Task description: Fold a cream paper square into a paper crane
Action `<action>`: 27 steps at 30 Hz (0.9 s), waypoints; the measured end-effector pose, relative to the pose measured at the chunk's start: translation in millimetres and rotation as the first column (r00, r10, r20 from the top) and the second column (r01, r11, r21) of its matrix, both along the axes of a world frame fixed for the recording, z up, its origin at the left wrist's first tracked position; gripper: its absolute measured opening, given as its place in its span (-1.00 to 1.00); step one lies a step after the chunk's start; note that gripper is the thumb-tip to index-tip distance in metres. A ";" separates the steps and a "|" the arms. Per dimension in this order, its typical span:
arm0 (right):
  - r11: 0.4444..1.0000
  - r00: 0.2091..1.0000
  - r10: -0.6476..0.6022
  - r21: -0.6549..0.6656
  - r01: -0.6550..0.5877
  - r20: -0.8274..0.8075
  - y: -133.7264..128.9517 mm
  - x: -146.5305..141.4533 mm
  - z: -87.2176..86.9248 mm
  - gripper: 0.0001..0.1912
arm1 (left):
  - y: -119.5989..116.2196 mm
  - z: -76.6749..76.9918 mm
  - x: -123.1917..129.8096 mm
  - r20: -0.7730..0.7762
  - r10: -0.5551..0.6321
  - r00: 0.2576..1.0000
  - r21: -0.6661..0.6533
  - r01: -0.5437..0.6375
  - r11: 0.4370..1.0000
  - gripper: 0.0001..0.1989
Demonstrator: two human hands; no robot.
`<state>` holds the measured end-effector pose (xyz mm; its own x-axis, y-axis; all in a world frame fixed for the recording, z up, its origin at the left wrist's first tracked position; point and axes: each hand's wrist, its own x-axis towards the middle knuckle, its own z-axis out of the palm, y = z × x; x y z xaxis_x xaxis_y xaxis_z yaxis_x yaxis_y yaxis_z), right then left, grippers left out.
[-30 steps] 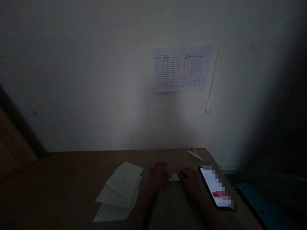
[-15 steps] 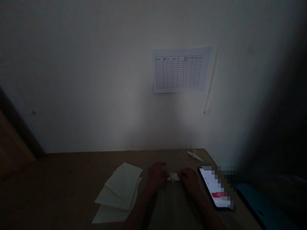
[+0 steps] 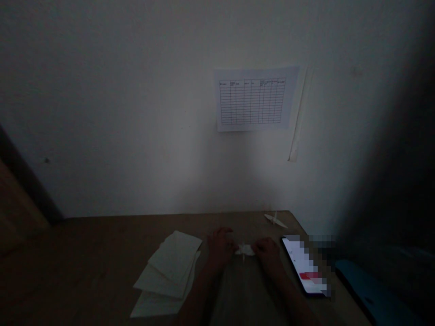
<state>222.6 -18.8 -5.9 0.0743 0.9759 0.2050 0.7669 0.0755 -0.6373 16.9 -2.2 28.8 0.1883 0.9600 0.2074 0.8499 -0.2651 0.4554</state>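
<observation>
A small white paper crane (image 3: 245,250) is stretched between my two hands, just above or on the brown table. My left hand (image 3: 220,246) pinches its left wing tip, with some fingers raised. The right wing is held in the closed fingertips of my right hand (image 3: 268,251). Between the wings a narrow folded point faces toward me. Another white paper crane (image 3: 275,220) rests near the table's back right edge, beyond my right hand. The light is dim, so the folds are hard to make out.
Several overlapping pale paper sheets (image 3: 170,267) lie left of my left arm. A phone with a lit screen (image 3: 304,267) lies to the right, and a teal object (image 3: 370,290) is past it. A printed table sheet (image 3: 254,99) hangs on the wall behind the table (image 3: 102,253).
My left hand has shifted very slightly left, and the crane's wings look a little more spread. My right hand stays nearly in place.
</observation>
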 end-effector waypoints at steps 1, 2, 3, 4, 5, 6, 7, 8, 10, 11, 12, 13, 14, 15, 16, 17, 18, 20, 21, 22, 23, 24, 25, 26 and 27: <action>1.000 1.000 -0.009 0.005 0.009 0.001 0.1 0.0 0.0 -0.78 | -0.1 0.3 0.8 0.000 0.017 1.000 0.000 -0.017 1.000 -0.95; 1.000 1.000 -0.016 0.010 0.016 0.000 0.3 0.1 -0.2 -0.78 | -0.1 0.4 1.5 -0.001 0.030 1.000 -0.002 -0.030 1.000 -0.95; 1.000 1.000 -0.020 0.014 0.020 -0.003 0.6 0.4 -0.8 -0.78 | 0.2 0.3 2.0 0.001 0.037 0.999 0.003 -0.037 0.999 -0.95; 1.000 1.000 -0.019 0.015 0.019 -0.006 1.1 0.8 -1.5 -0.78 | 0.5 0.0 2.2 0.002 0.037 0.999 0.000 -0.037 0.999 -0.94; 1.000 1.000 -0.014 0.016 0.015 -0.010 1.8 1.2 -2.4 -0.77 | 0.9 -0.3 2.1 0.004 0.032 0.999 -0.002 -0.032 0.999 -0.94; 1.000 1.000 -0.008 0.016 0.009 -0.014 2.5 1.6 -3.3 -0.77 | 1.4 -0.6 1.8 0.006 0.030 1.000 -0.005 -0.030 1.000 -0.93; 1.000 1.000 -0.001 0.015 0.001 -0.015 3.3 1.9 -4.2 -0.77 | 1.8 -0.8 1.2 0.009 0.032 0.999 -0.011 -0.032 0.999 -0.93; 1.000 1.000 0.005 0.012 -0.005 -0.013 4.1 2.2 -4.9 -0.77 | 2.2 -0.9 0.6 0.010 0.036 0.999 -0.017 -0.036 0.999 -0.93; 1.000 1.000 0.016 0.005 -0.016 -0.004 5.5 2.6 -5.6 -0.78 | 2.7 -1.1 -0.8 0.008 0.044 0.999 -0.029 -0.044 0.999 -0.95; 1.000 1.000 0.022 0.000 -0.022 0.001 6.1 2.8 -5.6 -0.79 | 2.8 -1.2 -1.3 0.006 0.041 0.999 -0.033 -0.041 0.999 -0.96; 1.000 1.000 0.028 -0.004 -0.028 0.003 6.5 3.0 -5.3 -0.79 | 2.8 -1.2 -1.7 0.006 0.033 0.999 -0.037 -0.033 0.999 -0.98; 0.999 0.999 0.034 -0.007 -0.033 0.000 6.7 3.3 -4.9 -0.79 | 2.6 -1.2 -1.9 0.008 0.024 1.000 -0.036 -0.024 0.999 -0.99; 0.999 0.999 0.036 -0.008 -0.036 -0.005 6.8 3.6 -4.3 -0.79 | 2.2 -1.1 -1.8 0.016 0.022 1.000 -0.032 -0.022 0.999 -0.99; 0.999 0.999 0.038 -0.010 -0.038 -0.011 6.7 3.9 -3.6 -0.79 | 1.7 -0.7 -1.5 0.027 0.029 0.999 -0.027 -0.028 0.999 -0.98; 0.999 0.999 0.036 -0.010 -0.036 -0.018 6.5 4.2 -2.9 -0.78 | 1.1 -0.1 -0.9 0.038 0.040 0.998 -0.025 -0.039 0.999 -0.98; 0.999 0.999 0.033 -0.009 -0.033 -0.028 6.1 4.4 -2.3 -0.77 | 0.4 0.9 -0.1 0.046 0.052 0.998 -0.024 -0.051 0.998 -0.97; 1.000 0.999 0.029 -0.006 -0.030 -0.039 5.7 4.5 -1.7 -0.76 | -0.2 2.1 0.9 0.049 0.061 0.997 -0.025 -0.060 0.998 -0.96; 1.000 0.999 0.015 0.000 -0.015 -0.052 4.6 4.3 -0.7 -0.74 | -1.2 4.7 2.8 0.045 0.077 0.996 -0.031 -0.076 0.997 -0.95; 1.000 0.999 0.005 -0.002 -0.005 -0.049 4.1 4.0 -0.3 -0.74 | -1.4 5.6 3.6 0.039 0.083 0.996 -0.038 -0.082 0.996 -0.95; 1.000 0.999 -0.003 -0.007 0.003 -0.039 3.6 3.6 0.0 -0.73 | -1.4 6.0 4.2 0.031 0.093 0.995 -0.048 -0.092 0.995 -0.96; 1.000 1.000 -0.007 -0.013 0.006 -0.026 3.3 3.3 0.3 -0.73 | -1.2 5.8 4.6 0.022 0.104 0.994 -0.056 -0.103 0.993 -0.96; 1.000 1.000 -0.010 -0.019 0.009 -0.012 3.2 3.1 0.5 -0.73 | -0.9 4.9 4.6 0.011 0.111 0.994 -0.064 -0.110 0.992 -0.95; 1.000 1.000 -0.009 -0.022 0.009 -0.001 3.2 3.0 0.6 -0.73 | -0.5 3.3 4.5 0.000 0.112 0.994 -0.063 -0.112 0.992 -0.93; 1.000 1.000 -0.007 -0.023 0.007 0.008 3.5 3.1 0.4 -0.73 | -0.1 1.3 4.2 -0.010 0.109 0.994 -0.058 -0.109 0.992 -0.92; 1.000 1.000 -0.004 -0.020 0.004 0.014 3.9 3.4 0.0 -0.74 | 0.2 -1.0 3.7 -0.013 0.107 0.994 -0.055 -0.107 0.993 -0.91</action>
